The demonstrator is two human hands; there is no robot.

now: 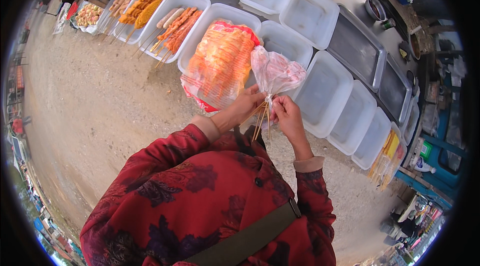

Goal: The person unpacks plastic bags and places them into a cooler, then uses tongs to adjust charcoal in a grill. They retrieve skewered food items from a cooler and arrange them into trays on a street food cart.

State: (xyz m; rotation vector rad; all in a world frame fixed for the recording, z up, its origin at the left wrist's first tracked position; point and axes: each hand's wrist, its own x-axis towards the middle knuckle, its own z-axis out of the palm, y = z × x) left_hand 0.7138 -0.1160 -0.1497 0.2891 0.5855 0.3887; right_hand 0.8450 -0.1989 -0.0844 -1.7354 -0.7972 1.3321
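Observation:
Between my hands is a clear plastic bag (275,69) of pinkish skewered food, its neck gathered and knotted around several wooden sticks (261,119) that poke out below. My left hand (247,101) grips the bag's neck and the sticks from the left. On the other side, the fingers of my right hand (287,114) pinch the plastic at the knot. Just beyond the left hand, a large printed plastic bag (221,63) of orange food lies in a white plastic tray (240,14) and hangs over its front edge.
Trays of skewers (176,29) stand to the left, past them a bag of round fruit or vegetables (89,15). White plastic trays (324,93) curve to the right, backed by metal trays (356,46). Packaged skewers (386,153) sit at the right end. Bare ground (112,89) lies below.

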